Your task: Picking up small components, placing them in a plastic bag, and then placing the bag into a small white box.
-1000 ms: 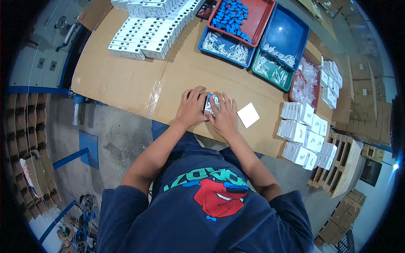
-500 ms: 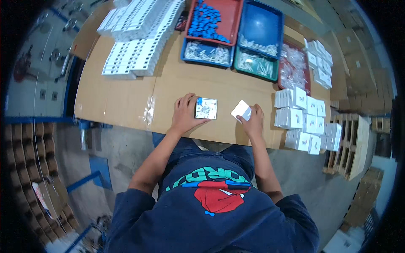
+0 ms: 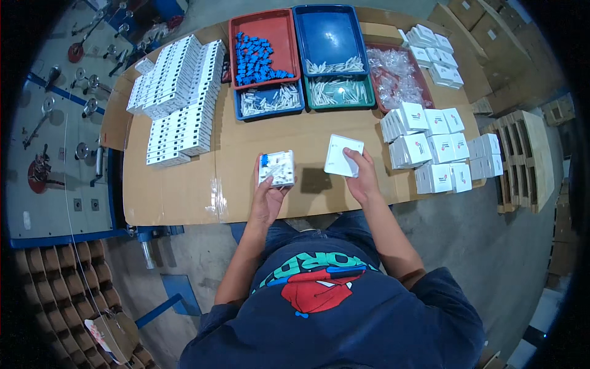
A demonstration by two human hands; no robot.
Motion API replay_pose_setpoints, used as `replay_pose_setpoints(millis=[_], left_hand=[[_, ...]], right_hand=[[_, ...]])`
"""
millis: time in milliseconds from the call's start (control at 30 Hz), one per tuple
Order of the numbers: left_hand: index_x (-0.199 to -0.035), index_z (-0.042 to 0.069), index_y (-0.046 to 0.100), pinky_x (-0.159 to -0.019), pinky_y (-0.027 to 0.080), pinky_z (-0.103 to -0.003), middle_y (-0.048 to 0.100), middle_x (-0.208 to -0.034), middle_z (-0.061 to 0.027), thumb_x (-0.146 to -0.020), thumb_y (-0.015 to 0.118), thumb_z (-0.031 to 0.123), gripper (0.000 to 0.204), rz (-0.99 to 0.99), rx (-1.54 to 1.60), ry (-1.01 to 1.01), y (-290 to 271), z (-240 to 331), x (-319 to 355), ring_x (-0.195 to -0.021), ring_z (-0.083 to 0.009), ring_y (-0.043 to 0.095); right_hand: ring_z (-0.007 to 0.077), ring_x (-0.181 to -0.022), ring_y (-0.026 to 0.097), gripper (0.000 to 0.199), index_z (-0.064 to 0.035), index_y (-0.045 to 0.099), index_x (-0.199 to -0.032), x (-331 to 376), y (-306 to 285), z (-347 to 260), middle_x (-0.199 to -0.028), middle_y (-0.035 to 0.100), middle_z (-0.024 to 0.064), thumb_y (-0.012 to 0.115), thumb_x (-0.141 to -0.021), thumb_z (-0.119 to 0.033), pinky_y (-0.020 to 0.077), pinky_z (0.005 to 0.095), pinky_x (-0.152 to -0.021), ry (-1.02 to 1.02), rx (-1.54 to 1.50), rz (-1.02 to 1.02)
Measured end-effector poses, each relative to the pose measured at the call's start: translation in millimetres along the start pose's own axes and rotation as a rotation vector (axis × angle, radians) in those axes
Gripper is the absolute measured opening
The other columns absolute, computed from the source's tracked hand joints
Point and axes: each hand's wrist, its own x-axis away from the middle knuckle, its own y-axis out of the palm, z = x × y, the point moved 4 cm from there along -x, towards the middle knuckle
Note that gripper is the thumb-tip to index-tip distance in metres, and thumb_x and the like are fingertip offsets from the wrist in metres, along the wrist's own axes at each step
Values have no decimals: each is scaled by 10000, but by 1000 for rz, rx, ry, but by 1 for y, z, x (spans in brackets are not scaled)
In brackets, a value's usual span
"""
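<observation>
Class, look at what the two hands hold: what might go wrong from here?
If any small parts in the white square unit are loose, tilting the left hand might spill them. The right hand holds the white square plate by one side only, so it might slip.

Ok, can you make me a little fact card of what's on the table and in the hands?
Left hand: holds a white square box with a blue bit at one corner
Right hand: holds a flat white square, apart from the box
Back red tray: blue pieces
Green tray: white sticks
Table's left side: stacked white blocks
Table's right side: small white boxes
</observation>
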Motion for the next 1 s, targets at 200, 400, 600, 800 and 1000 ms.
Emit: replay_pose_setpoints(millis=[200, 400, 600, 800, 1000], left_hand=[[-1565, 146, 336, -1028, 545, -553, 529, -1484, -210, -1040, 472, 439, 616, 72, -36, -99, 19, -3, -10, -1292, -411, 596], [-1498, 10, 417, -1024, 568, -522, 570, -1442, -221, -1098, 269, 511, 658, 28, 130, -252, 14, -12, -17, -1273, -397, 612], [-1543, 41, 379, -1068, 526, -541, 548, -1464, -226, -1096, 223, 578, 716, 22, 123, -320, 15, -21, -17, -1297, -398, 591], [-1550, 94, 399, -1072, 504, -533, 575, -1446, -189, -1095, 246, 588, 689, -64, 258, -395, 27, -19, -14, -1296, -360, 597], [-1544, 129, 414, -1019, 538, -472, 577, -1443, -148, -1087, 279, 606, 674, -110, 272, -414, 32, -22, -15, -1219, -303, 635]], right_hand=[[405, -1320, 566, 571, 61, 456, -1442, 11, 37, -17, -1413, 562, 259, 544, -1046, -341, 491, 524, -1086, 206, -308, -362], [450, -1426, 445, 750, 88, 335, -1535, 18, 50, -23, -1531, 438, 312, 296, -1088, -514, 380, 565, -1178, 305, -455, -454], [411, -1416, 470, 739, 68, 369, -1523, 13, 49, -19, -1527, 473, 256, 234, -1106, -527, 354, 530, -1203, 272, -372, -455], [391, -1432, 454, 699, -7, 354, -1557, 12, 47, -22, -1546, 443, 265, 320, -1100, -536, 360, 510, -1204, 223, -312, -429], [338, -1344, 536, 722, -54, 446, -1514, 12, 56, -41, -1447, 533, 211, 759, -917, -310, 405, 431, -1150, -184, 409, -480]])
